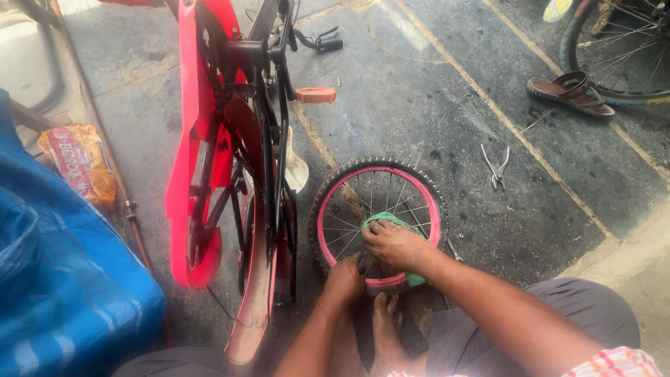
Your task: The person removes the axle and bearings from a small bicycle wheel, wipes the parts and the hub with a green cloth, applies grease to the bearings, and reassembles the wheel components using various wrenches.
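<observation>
Our right hand (392, 244) presses a soft green cloth (391, 222) onto the small pink-rimmed spoked wheel (377, 213) with knobbly black tyre; our left hand (344, 279) closes its grip on the rim's near edge.

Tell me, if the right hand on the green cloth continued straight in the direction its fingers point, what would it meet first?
The right hand points left across the small wheel on the green cloth. It would probably meet the wheel's pink rim and tyre on the left side first, then the upturned bicycle frame; depth is unclear.

Plenty of bare concrete floor (447, 91) is lying open right of the small wheel (377, 213), only pliers (495, 167) sitting there. The upturned red bike frame (230, 174) is crowding its left side, blue tarp (63, 279) blocking beyond.
</observation>
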